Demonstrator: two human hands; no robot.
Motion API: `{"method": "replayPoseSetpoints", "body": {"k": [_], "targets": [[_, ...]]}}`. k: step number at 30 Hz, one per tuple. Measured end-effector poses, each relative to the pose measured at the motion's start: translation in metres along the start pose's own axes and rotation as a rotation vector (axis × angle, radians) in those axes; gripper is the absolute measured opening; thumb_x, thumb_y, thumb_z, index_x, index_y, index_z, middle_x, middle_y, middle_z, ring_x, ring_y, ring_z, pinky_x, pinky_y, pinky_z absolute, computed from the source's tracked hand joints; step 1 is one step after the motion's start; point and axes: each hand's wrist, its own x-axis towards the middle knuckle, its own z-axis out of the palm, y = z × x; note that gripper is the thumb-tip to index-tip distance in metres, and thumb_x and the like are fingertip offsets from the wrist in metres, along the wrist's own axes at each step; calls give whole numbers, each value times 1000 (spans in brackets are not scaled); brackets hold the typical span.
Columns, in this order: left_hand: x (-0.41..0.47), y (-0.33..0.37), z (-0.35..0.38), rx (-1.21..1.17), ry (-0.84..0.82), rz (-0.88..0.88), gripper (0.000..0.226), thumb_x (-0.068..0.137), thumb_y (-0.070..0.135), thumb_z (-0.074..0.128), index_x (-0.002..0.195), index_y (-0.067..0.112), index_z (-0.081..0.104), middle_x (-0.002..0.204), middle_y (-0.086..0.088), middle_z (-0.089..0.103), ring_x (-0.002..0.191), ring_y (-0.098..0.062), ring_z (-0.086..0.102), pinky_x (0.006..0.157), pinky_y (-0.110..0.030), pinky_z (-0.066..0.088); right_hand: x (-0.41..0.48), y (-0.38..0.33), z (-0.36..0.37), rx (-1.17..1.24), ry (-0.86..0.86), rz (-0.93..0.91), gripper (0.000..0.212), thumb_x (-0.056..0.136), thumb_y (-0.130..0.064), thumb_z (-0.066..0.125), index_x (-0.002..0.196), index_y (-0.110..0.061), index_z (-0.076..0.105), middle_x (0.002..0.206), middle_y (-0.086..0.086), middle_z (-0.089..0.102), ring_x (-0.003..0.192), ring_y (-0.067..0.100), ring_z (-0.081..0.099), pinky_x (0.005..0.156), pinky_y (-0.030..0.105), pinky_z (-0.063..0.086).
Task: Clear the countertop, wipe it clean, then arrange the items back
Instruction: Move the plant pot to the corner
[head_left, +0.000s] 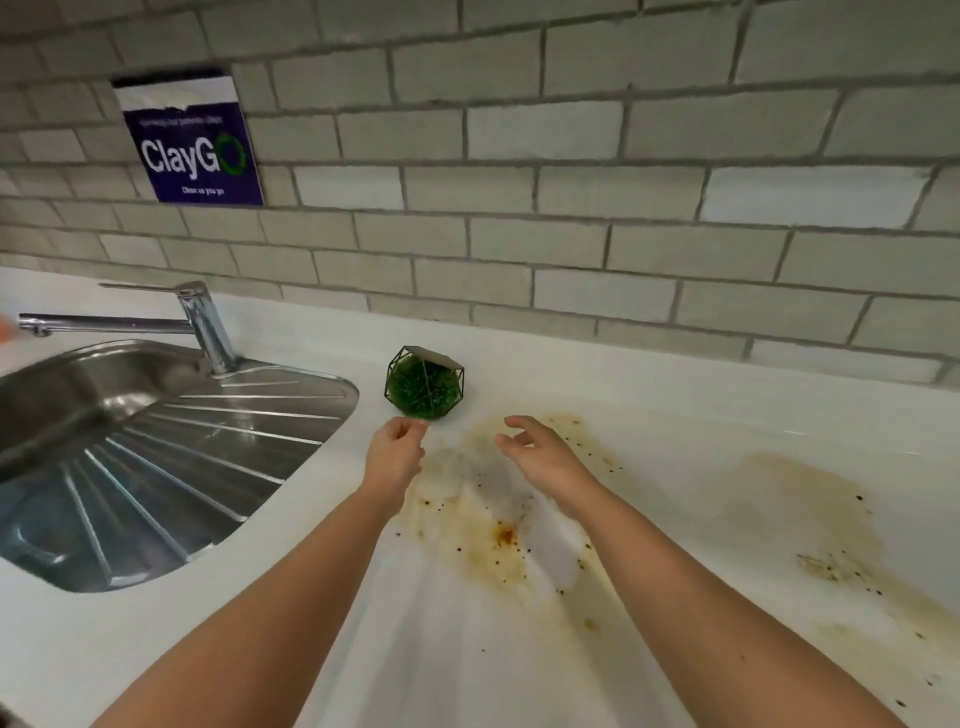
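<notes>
While both arms reach over the white surface (727, 395), the left hand (397, 449) hangs with loosely curled fingers, empty, its tips just beside the near edge of the plant (423, 383). The right hand (540, 457) hovers to its right, fingers relaxed and apart, empty, above brown stains (493, 535). The plant, a green ball in a wire frame, stands just right of the sink (208, 467), near the far wall (571, 234).

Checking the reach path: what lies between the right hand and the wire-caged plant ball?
Head view: no object between right hand and plant ball, only white countertop with a faint brown stain edge.
</notes>
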Motion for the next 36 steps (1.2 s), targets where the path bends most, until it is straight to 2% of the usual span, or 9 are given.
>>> {"method": "replayPoseSetpoints", "body": {"k": [3, 8, 11, 14, 20, 25, 29, 32, 36], "targets": [[38, -4, -12, -8, 15, -4, 17, 96, 21, 47, 108, 10, 54, 84, -3, 52, 72, -15, 48, 67, -30, 44, 35, -10, 24, -43, -9, 54, 50, 96, -39, 46, 142, -23, 34, 142, 8, 40, 126, 24, 44, 99, 31, 38], [95, -11, -17, -22, 58, 6, 23, 94, 30, 51, 112, 15, 51, 130, -12, 46, 115, -32, 50, 95, -42, 42, 86, -15, 55, -11, 41, 89, 65, 91, -40, 54, 146, -19, 25, 149, 8, 31, 133, 26, 38, 105, 35, 39], [117, -9, -13, -54, 41, 19, 39, 96, 28, 47, 132, 13, 43, 140, -10, 39, 124, -27, 44, 92, -31, 36, 111, -18, 68, 51, 82, 103, 78, 88, -41, 60, 148, -17, 17, 153, 8, 24, 138, 26, 30, 110, 40, 34], [130, -5, -8, -61, -21, -11, 46, 100, 31, 38, 142, 15, 32, 146, -8, 35, 131, -24, 37, 93, -26, 31, 127, -23, 75, 142, 121, 101, 84, 86, -40, 62, 149, -15, 13, 155, 6, 21, 141, 24, 26, 111, 34, 30], [145, -15, -7, -73, -66, -56, 46, 99, 38, 35, 142, 25, 32, 148, -2, 30, 134, -22, 33, 109, -42, 32, 142, -24, 86, 251, 132, 55, 47, 88, -28, 63, 130, -14, 47, 132, 6, 52, 121, 23, 51, 92, 27, 42], [146, -16, -6, -147, -107, -51, 23, 93, 40, 44, 112, 29, 50, 137, -7, 41, 122, -23, 46, 106, -45, 39, 145, -21, 88, 222, 211, 61, 54, 87, -28, 63, 134, -13, 40, 133, 12, 45, 121, 27, 48, 98, 35, 45], [138, -7, 2, -162, -153, -2, 34, 94, 40, 43, 123, 23, 49, 137, -5, 39, 122, -21, 45, 107, -43, 38, 138, -20, 78, 220, 281, 25, 51, 91, -27, 58, 137, -16, 38, 132, 9, 39, 122, 24, 44, 96, 30, 43], [129, 0, 14, -179, -205, 35, 36, 93, 42, 42, 123, 23, 49, 135, -5, 42, 121, -21, 46, 106, -44, 38, 128, -22, 66, 268, 359, 9, 52, 90, -26, 59, 136, -17, 39, 128, 8, 37, 117, 26, 49, 98, 42, 47], [109, 8, 38, -192, -273, 50, 43, 91, 46, 40, 128, 25, 48, 134, -4, 45, 122, -21, 46, 106, -44, 38, 108, -18, 40, 268, 487, 17, 51, 88, -25, 62, 134, -17, 41, 123, 8, 37, 110, 27, 52, 94, 44, 50]]}}
